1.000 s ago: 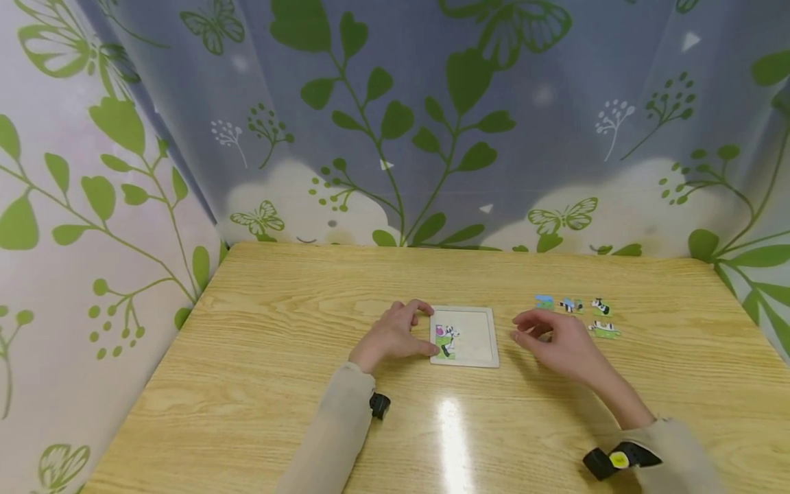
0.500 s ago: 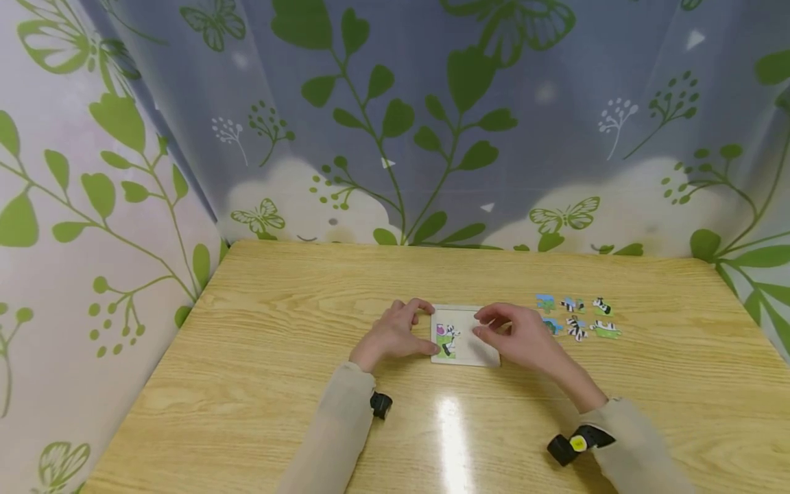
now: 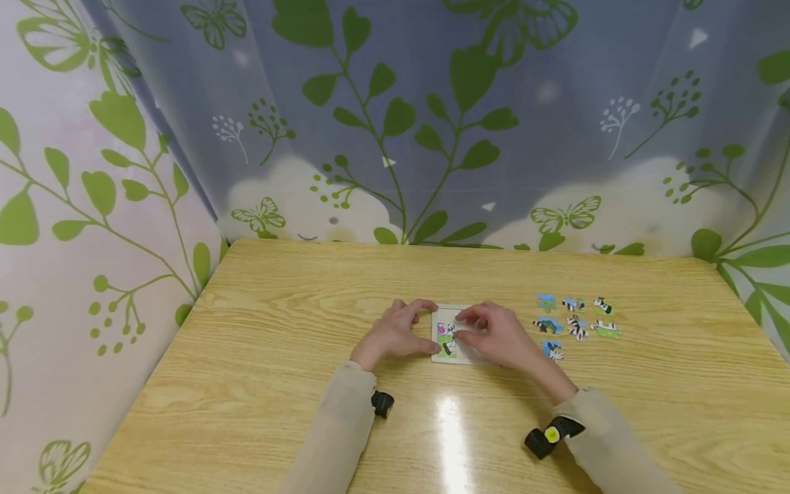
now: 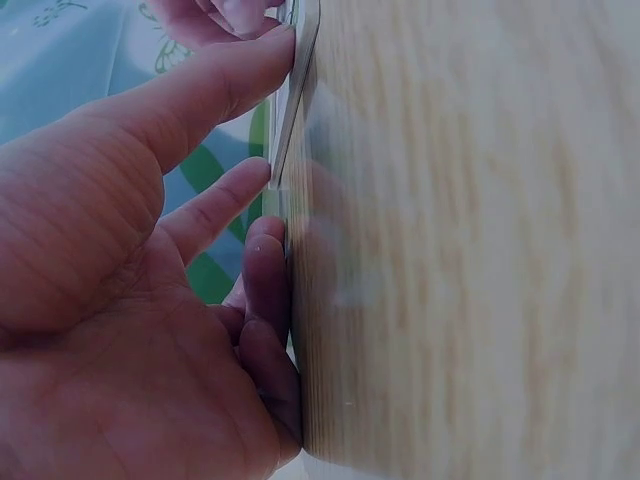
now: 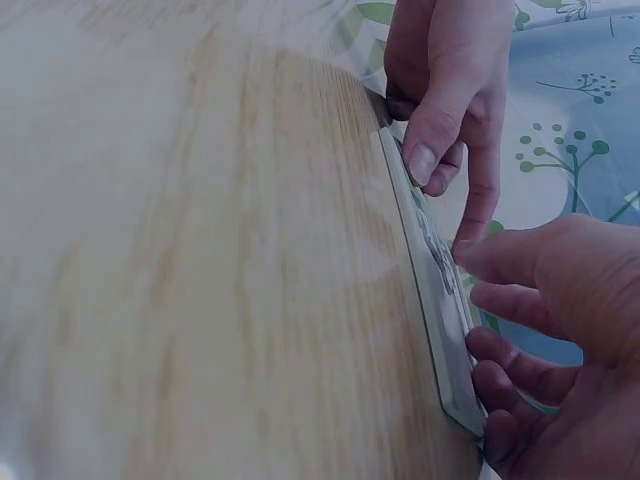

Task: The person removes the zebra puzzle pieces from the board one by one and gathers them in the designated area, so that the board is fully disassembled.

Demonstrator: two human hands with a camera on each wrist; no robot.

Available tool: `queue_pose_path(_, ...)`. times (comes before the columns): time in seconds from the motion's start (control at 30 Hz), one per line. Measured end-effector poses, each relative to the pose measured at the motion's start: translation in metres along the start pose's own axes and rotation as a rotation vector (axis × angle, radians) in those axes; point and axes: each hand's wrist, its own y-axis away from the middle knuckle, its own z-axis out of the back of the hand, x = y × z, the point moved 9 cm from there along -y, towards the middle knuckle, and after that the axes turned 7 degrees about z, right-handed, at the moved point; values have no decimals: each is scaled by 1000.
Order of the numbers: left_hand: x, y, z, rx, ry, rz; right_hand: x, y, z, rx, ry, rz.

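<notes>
A pale square puzzle tray (image 3: 464,308) lies on the wooden table. A puzzle section (image 3: 447,347) with black-and-white animals, pink and green sits in its lower left corner. My left hand (image 3: 395,336) rests at the tray's left side, index finger at the upper corner and thumb at the lower one. In the left wrist view its thumb (image 4: 225,85) and index finger are fairly straight against the tray edge. My right hand (image 3: 496,336) is over the tray, thumb and index fingertips apart beside the section's right edge. I see nothing held between them; the right hand covers the tray's right part.
Several loose puzzle pieces (image 3: 577,328) lie in loose rows on the wooden table (image 3: 296,309), to the right of the right hand. A patterned curtain (image 3: 395,137) hangs along the table's back edge, with patterned cloth at both sides.
My right hand has moved left from beside the tray to over it, reaching the puzzle section's edge. Loose pieces it had covered are now visible. The left hand and tray have stayed in place.
</notes>
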Motion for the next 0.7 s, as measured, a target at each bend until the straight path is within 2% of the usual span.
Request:
queue_pose_path(0.23, 0, 0, 0, 3, -1, 6, 4, -4, -6, 13, 53, 24)
queue_pose_path(0.4, 1, -1, -1, 4, 1, 16, 3, -5, -7, 8, 43, 10)
queue_pose_path(0.57, 1, -2, 0, 2, 7, 23, 1, -6, -7, -12, 13, 4)
queue_pose_path(0.7, 0, -2, 0, -2, 9, 29, -2, -5, -8, -11, -64, -35)
